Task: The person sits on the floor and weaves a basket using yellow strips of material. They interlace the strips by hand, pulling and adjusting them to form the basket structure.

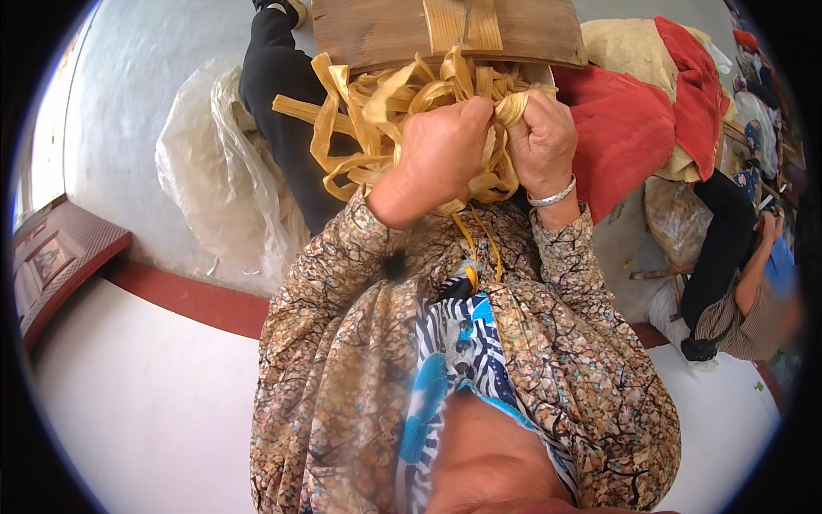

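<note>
A tangled bundle of flat, yellow-tan strips (342, 141) lies over my lap, several of them looped and folded. My left hand (438, 146) is closed in a fist at the middle of the bundle, gripping strips. Right beside it, my right hand (544, 141) pinches a bunched strip (511, 110) between thumb and fingers. The two hands nearly meet, and what lies between them is partly hidden. A braided silver bangle (552, 194) circles my right wrist. Two thin yellow strands (471, 244) hang down over my patterned smock.
A wooden board (368, 30) with a paler wood strip lies just beyond the bundle. Crumpled clear plastic (214, 163) rests on the floor at left. Red cloth (616, 128) and beige cloth (629, 47) are at right. Another person (741, 317) sits farther right.
</note>
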`<action>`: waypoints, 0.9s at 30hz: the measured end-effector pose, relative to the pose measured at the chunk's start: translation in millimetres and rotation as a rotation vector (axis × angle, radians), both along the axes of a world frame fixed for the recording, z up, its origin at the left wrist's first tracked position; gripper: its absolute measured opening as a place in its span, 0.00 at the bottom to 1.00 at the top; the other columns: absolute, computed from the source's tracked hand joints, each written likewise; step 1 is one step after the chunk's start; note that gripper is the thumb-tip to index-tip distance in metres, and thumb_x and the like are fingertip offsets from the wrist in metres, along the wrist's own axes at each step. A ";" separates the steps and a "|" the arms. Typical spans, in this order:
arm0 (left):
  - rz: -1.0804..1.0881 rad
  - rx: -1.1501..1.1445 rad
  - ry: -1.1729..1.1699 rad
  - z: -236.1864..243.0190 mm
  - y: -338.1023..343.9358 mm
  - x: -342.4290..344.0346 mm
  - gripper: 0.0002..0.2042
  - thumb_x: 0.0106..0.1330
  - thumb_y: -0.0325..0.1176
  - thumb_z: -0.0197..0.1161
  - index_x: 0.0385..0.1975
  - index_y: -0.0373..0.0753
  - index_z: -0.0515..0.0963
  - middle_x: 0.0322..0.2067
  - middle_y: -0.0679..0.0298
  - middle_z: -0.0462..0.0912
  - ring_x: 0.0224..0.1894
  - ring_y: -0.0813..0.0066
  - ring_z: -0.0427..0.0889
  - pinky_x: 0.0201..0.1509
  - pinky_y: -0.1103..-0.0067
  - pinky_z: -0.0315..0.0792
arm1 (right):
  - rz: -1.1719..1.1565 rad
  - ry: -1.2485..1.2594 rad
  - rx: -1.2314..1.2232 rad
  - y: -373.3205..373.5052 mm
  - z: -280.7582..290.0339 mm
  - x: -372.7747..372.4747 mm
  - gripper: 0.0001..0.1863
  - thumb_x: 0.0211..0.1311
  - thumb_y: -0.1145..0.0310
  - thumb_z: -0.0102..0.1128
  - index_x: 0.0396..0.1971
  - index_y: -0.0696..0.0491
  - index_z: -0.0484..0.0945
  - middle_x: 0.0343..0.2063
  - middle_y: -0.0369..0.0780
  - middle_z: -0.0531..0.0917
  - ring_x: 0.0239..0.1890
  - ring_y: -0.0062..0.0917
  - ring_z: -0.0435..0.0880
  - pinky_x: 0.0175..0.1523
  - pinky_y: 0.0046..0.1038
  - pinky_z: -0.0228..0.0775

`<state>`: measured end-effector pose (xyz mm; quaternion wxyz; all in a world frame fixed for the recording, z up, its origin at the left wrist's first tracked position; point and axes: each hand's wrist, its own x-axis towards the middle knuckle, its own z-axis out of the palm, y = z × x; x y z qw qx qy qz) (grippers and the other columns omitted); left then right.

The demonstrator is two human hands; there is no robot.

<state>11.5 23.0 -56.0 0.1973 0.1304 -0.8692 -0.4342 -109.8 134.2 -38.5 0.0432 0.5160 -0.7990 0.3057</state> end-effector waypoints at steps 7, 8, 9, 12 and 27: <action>0.010 -0.138 0.162 -6.9 2.2 12.8 0.21 0.53 0.23 0.61 0.50 0.34 0.74 0.37 0.55 0.80 0.34 0.60 0.81 0.35 0.74 0.76 | -0.063 -1.726 -0.119 16.3 -29.5 16.6 0.15 0.71 0.61 0.53 0.47 0.56 0.79 0.40 0.33 0.82 0.41 0.17 0.78 0.47 0.23 0.71; 0.007 -0.070 0.190 -10.0 3.5 10.4 0.20 0.54 0.25 0.62 0.50 0.34 0.73 0.37 0.55 0.80 0.35 0.58 0.82 0.37 0.73 0.76 | -0.065 -1.909 -0.205 14.2 -23.3 18.7 0.16 0.71 0.62 0.53 0.49 0.56 0.78 0.41 0.34 0.81 0.43 0.18 0.78 0.50 0.23 0.71; 0.007 -0.003 0.218 -14.3 4.3 7.3 0.20 0.55 0.26 0.63 0.50 0.34 0.73 0.38 0.54 0.80 0.37 0.57 0.82 0.39 0.72 0.76 | 0.034 -2.044 -0.251 15.1 -23.4 15.6 0.16 0.71 0.64 0.52 0.52 0.56 0.76 0.46 0.35 0.79 0.47 0.20 0.77 0.53 0.22 0.69; -0.048 0.207 0.174 -9.8 -1.0 3.8 0.19 0.58 0.28 0.63 0.50 0.34 0.73 0.41 0.53 0.80 0.40 0.53 0.81 0.43 0.70 0.76 | 0.048 -2.115 -0.272 11.6 -13.7 8.3 0.16 0.70 0.65 0.53 0.52 0.58 0.76 0.47 0.35 0.79 0.50 0.21 0.76 0.53 0.23 0.69; 0.147 0.084 -0.074 12.5 0.2 -19.9 0.11 0.64 0.38 0.56 0.30 0.34 0.74 0.21 0.47 0.79 0.26 0.52 0.80 0.28 0.64 0.72 | 0.111 -0.332 -0.158 -7.0 -3.6 6.2 0.07 0.55 0.83 0.57 0.34 0.63 0.78 0.49 0.44 0.76 0.49 0.34 0.74 0.55 0.29 0.67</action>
